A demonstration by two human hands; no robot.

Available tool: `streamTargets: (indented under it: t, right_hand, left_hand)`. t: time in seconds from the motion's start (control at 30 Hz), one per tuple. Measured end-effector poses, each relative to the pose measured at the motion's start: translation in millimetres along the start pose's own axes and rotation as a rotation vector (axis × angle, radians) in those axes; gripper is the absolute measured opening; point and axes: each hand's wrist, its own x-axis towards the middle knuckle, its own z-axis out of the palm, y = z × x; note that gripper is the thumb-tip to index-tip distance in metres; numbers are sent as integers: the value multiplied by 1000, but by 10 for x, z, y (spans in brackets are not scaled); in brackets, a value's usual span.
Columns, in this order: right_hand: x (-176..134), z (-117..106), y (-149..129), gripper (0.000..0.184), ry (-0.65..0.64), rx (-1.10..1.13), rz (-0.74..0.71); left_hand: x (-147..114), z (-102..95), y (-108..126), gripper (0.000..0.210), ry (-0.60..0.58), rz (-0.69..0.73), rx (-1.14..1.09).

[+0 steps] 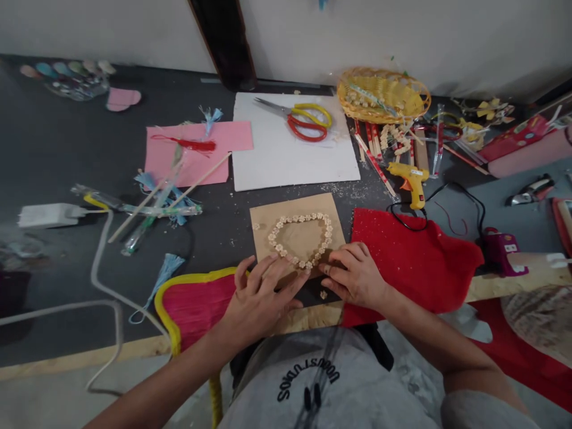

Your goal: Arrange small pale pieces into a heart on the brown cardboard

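A heart-shaped outline of small cream flowers [328,229] lies on a brown square of card [261,217] at the table's front. My left hand [266,292] rests over the card's near left edge, fingers spread, with its fingertips at the lower side of the flower outline. To the right, my right hand [357,277] is at the card's near right corner, its fingers curled and thumb close to the fingertips. Whether anything is pinched there is too small to tell. One loose flower piece [323,294] sits between the hands near the table edge.
Red felt [411,256] spreads on the right, below a yellow glue gun [413,182] with a black cord. Scissors [308,122] lie on a white board [295,167]. A wicker basket [384,95] stands behind. Leftward are pink paper [154,152], tassels and a white cable [96,268].
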Motion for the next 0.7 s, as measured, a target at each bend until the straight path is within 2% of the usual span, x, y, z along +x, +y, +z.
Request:
streamTargets:
  t: [0.2,0.7]
  right_hand:
    - [13,-21,-6,27,-34,4,15]
    - [3,-16,0,21,-19,46,27]
  left_hand:
    - [21,-6,5,60,-21,-5,6]
    - [15,13,4,63,-55,0,11]
